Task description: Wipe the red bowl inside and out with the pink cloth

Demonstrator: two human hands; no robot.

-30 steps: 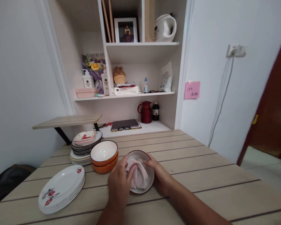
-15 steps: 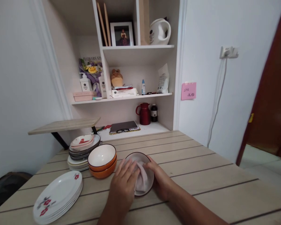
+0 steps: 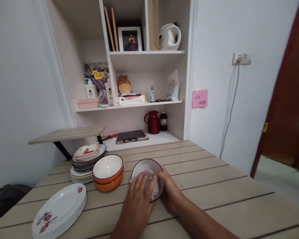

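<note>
A bowl with a pale inside and a dark rim is tilted above the wooden table. My right hand grips its right side, thumb over the rim and fingers hidden behind. Inside the bowl, my left hand presses a pale pink cloth, its fingers lying over the cloth. To the left are two stacked orange bowls with white insides. Nearer the front left edge sits a stack of white oval plates with red flowers.
Behind the orange bowls stands a pile of mixed plates, beside a small raised wooden shelf. A laptop with glasses, a red jug and a dark bottle occupy the niche at the back.
My left hand has moved the cloth from the bowl's right side toward its left and middle. The bowl has turned and shifted slightly, still in my right hand.
</note>
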